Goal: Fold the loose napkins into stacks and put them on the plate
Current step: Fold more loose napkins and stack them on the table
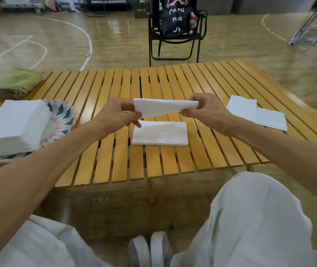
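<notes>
A white napkin (163,108), folded over, hangs in the air above the slatted wooden table (115,89). My left hand (118,114) pinches its left end and my right hand (204,108) pinches its right end. Directly below lies a small pile of folded napkins (159,133) on the table. At the left, a patterned paper plate (62,112) carries a thick stack of folded napkins (13,124). Two loose flat napkins (257,113) overlap on the table's right side.
A green cloth (17,82) lies at the table's far left corner. Behind the table stands a black folding chair (175,37) with a black printed bag on it. My knees and white shoes are below the table's near edge.
</notes>
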